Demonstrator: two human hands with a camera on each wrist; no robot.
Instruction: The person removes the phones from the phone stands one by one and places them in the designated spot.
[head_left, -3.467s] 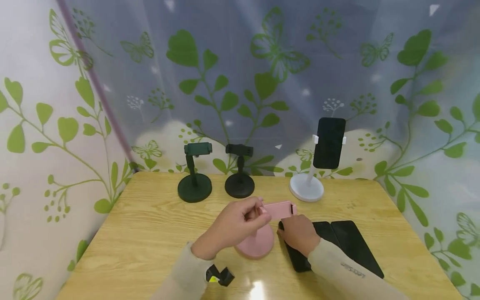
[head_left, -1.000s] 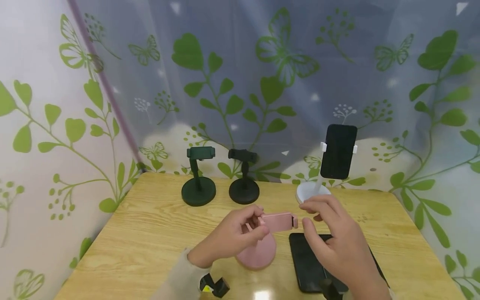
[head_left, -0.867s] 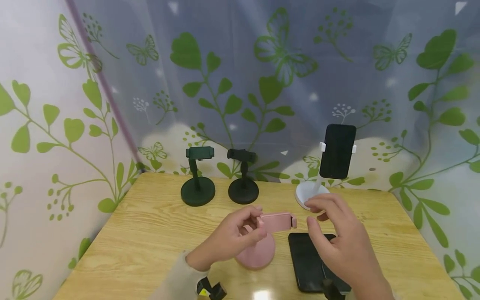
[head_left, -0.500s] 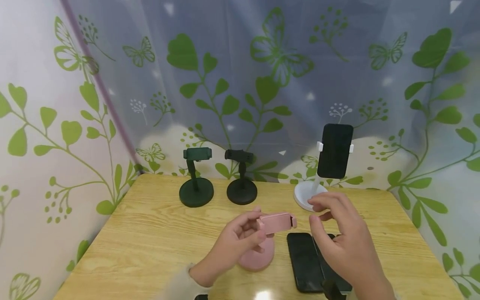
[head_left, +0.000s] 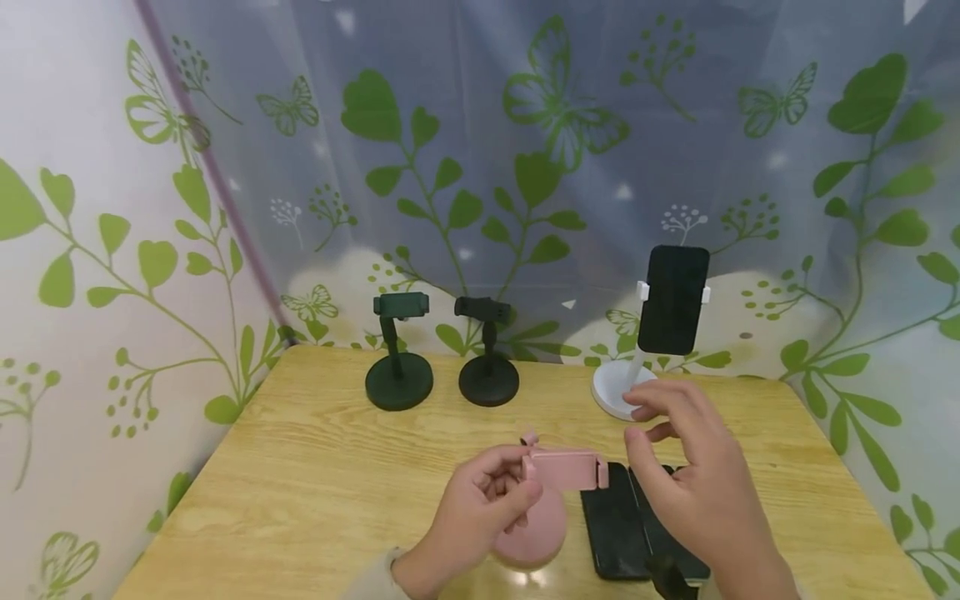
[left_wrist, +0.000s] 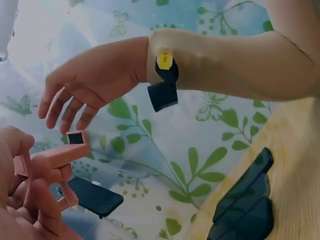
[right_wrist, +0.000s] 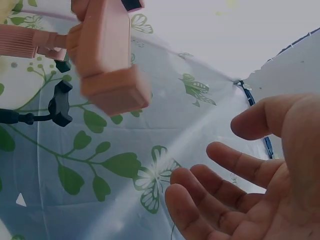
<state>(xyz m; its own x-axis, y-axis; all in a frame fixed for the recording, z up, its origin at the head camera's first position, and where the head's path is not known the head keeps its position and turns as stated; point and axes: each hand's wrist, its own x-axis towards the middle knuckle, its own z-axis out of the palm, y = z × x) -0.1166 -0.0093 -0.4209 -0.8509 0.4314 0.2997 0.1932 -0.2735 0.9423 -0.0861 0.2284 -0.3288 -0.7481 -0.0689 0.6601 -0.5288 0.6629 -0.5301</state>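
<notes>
My left hand (head_left: 480, 517) grips the left end of the clamp on a pink phone stand (head_left: 566, 469), thumb in front. The stand's round base shows below the clamp, and a small pink knob sticks up behind. In the left wrist view, fingers wrap close around the pink holder (left_wrist: 60, 155). My right hand (head_left: 697, 492) hovers with loosely bent fingers over black phones (head_left: 617, 525) on the table, partly covering them. It holds nothing; the right wrist view has a gap between this hand (right_wrist: 250, 200) and the pink clamp (right_wrist: 107, 55).
Along the back of the wooden table (head_left: 315, 467) stand a dark green phone stand (head_left: 399, 382), a black one (head_left: 488, 380) and a white one (head_left: 617, 387). The white stand holds an upright black phone (head_left: 673, 300). A leaf-patterned curtain (head_left: 465, 167) hangs behind.
My right hand has withdrawn from beside the pink clamp, to the right. Over the last half second the pink stand has shifted slightly toward me and right, with my left hand still on it.
</notes>
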